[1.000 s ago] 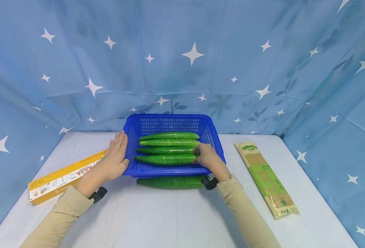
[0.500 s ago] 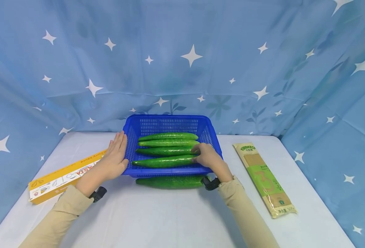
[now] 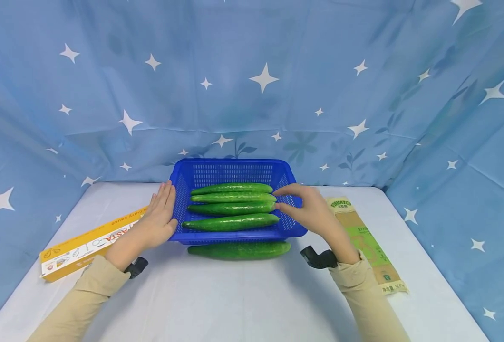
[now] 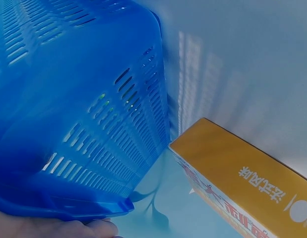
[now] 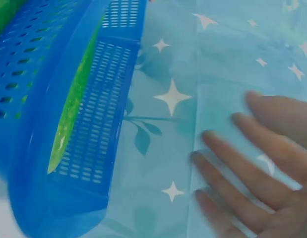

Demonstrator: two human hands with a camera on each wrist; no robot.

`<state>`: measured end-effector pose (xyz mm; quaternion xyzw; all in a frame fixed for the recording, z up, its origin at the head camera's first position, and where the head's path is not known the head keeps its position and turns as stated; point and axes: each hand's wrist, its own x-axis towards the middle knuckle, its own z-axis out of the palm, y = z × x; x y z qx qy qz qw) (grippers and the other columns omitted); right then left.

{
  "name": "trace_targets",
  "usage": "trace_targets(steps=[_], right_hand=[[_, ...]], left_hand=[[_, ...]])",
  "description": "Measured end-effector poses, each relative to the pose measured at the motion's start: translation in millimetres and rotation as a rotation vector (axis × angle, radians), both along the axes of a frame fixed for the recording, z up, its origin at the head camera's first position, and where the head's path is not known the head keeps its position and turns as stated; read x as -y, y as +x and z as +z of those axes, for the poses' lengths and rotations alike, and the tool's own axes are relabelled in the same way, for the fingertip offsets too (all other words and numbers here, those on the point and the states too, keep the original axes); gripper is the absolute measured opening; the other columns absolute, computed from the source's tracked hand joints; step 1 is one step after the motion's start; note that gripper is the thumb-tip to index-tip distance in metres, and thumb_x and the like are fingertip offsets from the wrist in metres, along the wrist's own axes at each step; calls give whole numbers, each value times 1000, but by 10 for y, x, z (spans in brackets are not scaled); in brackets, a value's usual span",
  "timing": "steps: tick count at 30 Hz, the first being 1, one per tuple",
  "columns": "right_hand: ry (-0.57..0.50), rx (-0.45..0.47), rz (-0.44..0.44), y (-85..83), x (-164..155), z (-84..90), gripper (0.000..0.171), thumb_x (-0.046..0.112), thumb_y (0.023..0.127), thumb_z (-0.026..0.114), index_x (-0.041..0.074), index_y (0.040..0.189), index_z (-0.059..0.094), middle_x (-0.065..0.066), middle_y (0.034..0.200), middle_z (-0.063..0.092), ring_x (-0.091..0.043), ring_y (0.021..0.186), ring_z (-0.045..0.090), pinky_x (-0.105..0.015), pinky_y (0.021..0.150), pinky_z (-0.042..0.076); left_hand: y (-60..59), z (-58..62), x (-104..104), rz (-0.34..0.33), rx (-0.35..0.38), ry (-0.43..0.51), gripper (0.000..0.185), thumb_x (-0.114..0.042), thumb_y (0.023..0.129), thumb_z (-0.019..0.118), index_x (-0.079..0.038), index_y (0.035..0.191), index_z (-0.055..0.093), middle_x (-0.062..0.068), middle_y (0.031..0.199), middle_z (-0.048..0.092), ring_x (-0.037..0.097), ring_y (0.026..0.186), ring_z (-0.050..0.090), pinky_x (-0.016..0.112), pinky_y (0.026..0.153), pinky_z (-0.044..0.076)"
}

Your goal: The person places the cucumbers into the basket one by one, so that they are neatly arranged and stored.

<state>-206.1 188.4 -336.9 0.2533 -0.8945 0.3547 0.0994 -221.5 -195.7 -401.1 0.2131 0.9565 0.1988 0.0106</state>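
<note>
Several green cucumbers (image 3: 230, 222) lie crosswise, side by side, in a blue plastic basket (image 3: 235, 172). My left hand (image 3: 157, 222) rests its straight fingers along the basket's left rim. In the left wrist view, fingers (image 4: 69, 230) show beneath that rim. Beside the basket's right end is my right hand (image 3: 312, 208), its thumb and fingers apart with nothing between them. The right wrist view shows this hand (image 5: 262, 173) with fingers spread, away from the basket wall. Another cucumber (image 3: 240, 250) lies on the table along the basket's front side.
An orange and white pasta box (image 3: 93, 243) lies slanted at the left. On the right is a flat noodle packet (image 3: 368, 244) with a green label, partly covered by my right forearm. A blue star-patterned curtain (image 3: 200, 109) surrounds the white table (image 3: 218, 304).
The front cucumber in the basket shifted slightly toward the near side while my right hand held its end. My right hand then let go and moved right. My left hand stayed at the rim.
</note>
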Motion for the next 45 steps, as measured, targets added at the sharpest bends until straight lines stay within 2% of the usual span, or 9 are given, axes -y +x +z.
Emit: trace_targets(steps=[4,9,14,18,23,30,38,42,45], right_hand=[[-211,-121,14,71,-163,-4,18,5,91,70,8,108,75,-7,106,74,-20,103,66,-37,92,51],[-498,-149,-49,125,-368,-119,14,-3,93,64,-5,103,73,-12,97,74,-17,92,69,-23,88,52],[-703,-75,-194,171,-541,-402,21,4,98,60,-15,103,68,-5,91,74,-14,88,70,-23,83,55],[-848,107,-301,210,-610,-649,31,10,101,55,-19,108,63,-6,89,74,-18,84,69,-26,78,56],[-768,400,-348,257,-606,-922,31,7,101,53,-18,118,59,-1,92,73,-16,88,68,-31,82,57],[-621,610,-295,314,-509,-1159,29,3,92,57,-13,116,60,-15,104,71,-16,95,67,-31,88,55],[-498,645,-135,384,-418,-1266,47,11,92,58,-15,131,53,-25,125,63,-19,110,63,-27,93,50],[-439,623,-82,422,-325,-1277,46,13,93,62,-13,130,55,-25,127,62,-27,116,62,-26,95,48],[-381,576,-41,439,-223,-1291,43,12,88,68,-11,124,61,-23,123,64,-29,113,62,-25,93,48]], left_hand=[[-6,-7,7,1,2,-3,76,-9,96,43,13,152,-3,29,160,-14,39,148,-18,58,118,-3],[-21,-11,7,-2,0,3,76,-9,96,42,13,153,-3,29,160,-14,39,148,-18,59,118,-3],[-33,-26,8,-4,1,6,77,-9,96,42,12,153,-4,28,160,-15,38,148,-18,59,118,-3],[-5,-34,16,-6,1,6,77,-9,96,43,12,153,-4,28,160,-15,39,148,-18,59,118,-3],[12,-28,21,1,-8,9,77,-9,95,43,12,153,-3,28,161,-14,38,148,-17,60,118,-1],[-9,-18,5,1,-9,13,77,-9,95,42,12,153,-3,28,161,-14,38,148,-17,58,118,-3],[-24,-25,10,0,-13,13,77,-9,95,42,12,153,-3,28,161,-14,38,148,-17,59,118,-2],[-32,-35,5,-2,-17,11,77,-9,95,43,12,153,-3,28,161,-13,38,148,-17,59,118,-1],[-39,-42,2,0,-13,10,77,-9,95,43,12,153,-3,27,161,-14,37,148,-18,59,118,-2]])
